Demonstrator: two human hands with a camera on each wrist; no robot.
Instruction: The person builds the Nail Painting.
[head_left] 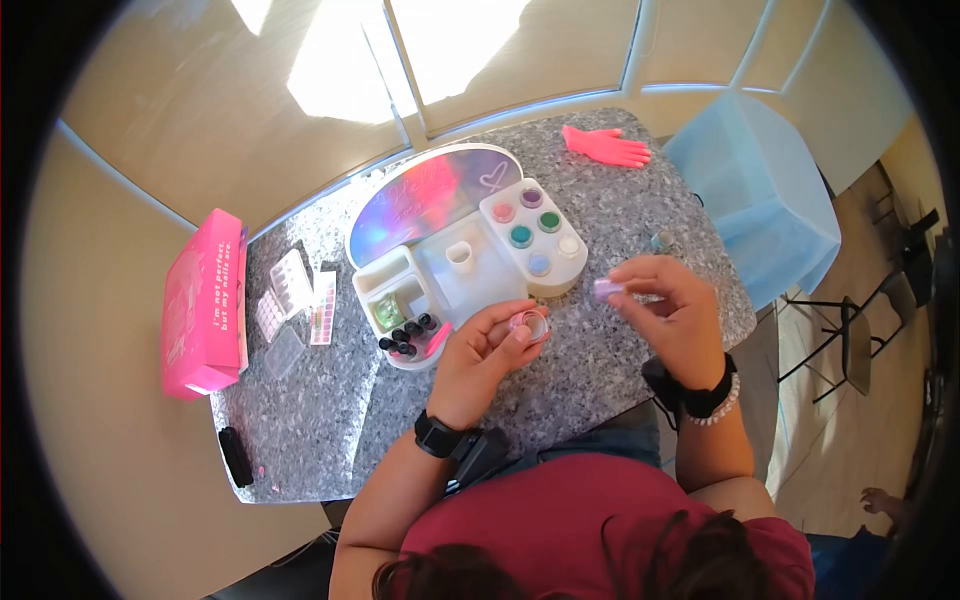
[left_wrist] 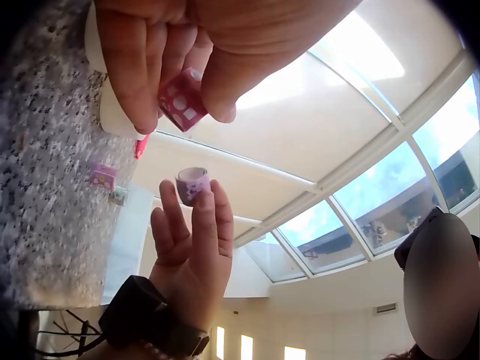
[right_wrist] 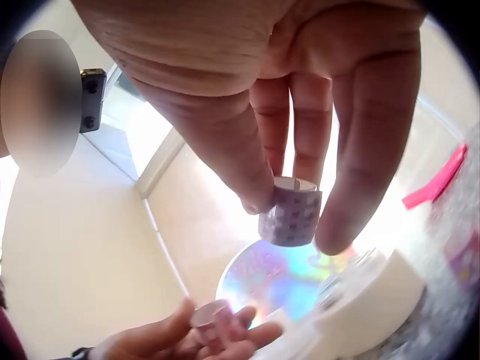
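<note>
Two bare hands above a speckled stone table [head_left: 590, 375]. The left hand [head_left: 478, 368], fingers bent and nearly closed, pinches a small pink patterned roll [left_wrist: 182, 103] between thumb and fingers, near the front of a white tray [head_left: 572, 268]. The right hand [head_left: 684, 318], partly open, grips a purple patterned roll [right_wrist: 289, 219] by its sides between thumb and fingertip, apart from the pink one. That fingertip hold looks the likelier to fail: the roll is smooth and round, so a relaxed thumb could let it drop and trundle off the near edge. Squeezing too hard might dent either thin, hollow roll (or pop it out sideways). If the left hand swung outward carelessly, its knuckles could topple the black-capped bottles [head_left: 403, 348] in the tray beside it
</note>
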